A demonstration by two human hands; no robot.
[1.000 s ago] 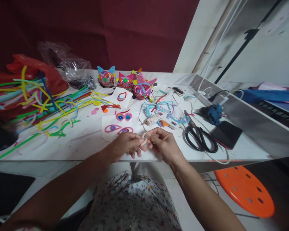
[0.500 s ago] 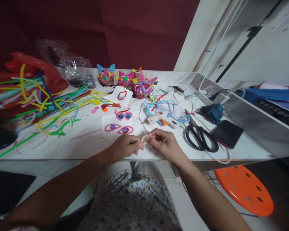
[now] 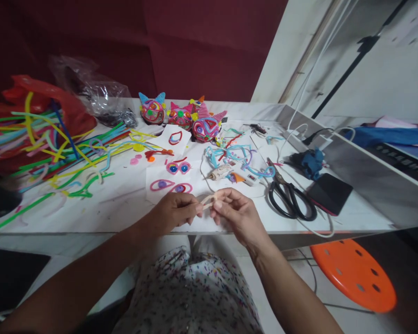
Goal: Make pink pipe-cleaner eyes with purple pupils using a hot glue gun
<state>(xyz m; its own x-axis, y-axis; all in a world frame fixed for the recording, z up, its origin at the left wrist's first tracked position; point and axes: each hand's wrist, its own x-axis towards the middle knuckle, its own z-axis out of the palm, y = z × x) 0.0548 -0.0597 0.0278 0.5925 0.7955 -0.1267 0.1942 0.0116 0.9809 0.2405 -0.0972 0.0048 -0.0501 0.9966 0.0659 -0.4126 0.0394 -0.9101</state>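
Note:
Between my hands, above the front of the white table, is a short cream pipe cleaner (image 3: 208,200) bent into a narrow loop. My left hand (image 3: 177,209) pinches its left end. The fingertips and thumb of my right hand (image 3: 234,211) close on its right end. Just beyond my hands lie eye shapes made of pink pipe cleaner (image 3: 162,185) on white paper, with a blue-centred pair (image 3: 179,168) behind them. A glue gun (image 3: 220,172) and a second one with an orange tip (image 3: 243,178) rest behind my right hand.
Black-handled scissors (image 3: 291,199) and a dark flat box (image 3: 329,194) lie to the right. Loose pipe cleaners (image 3: 80,162) and a red bag (image 3: 69,109) cover the left. Several colourful eared heads (image 3: 206,127) stand at the back. An orange stool (image 3: 355,276) is below right.
The cream pipe cleaner now shows as a narrower, doubled loop. My left hand has shifted slightly left, and my right fingers have turned around their end.

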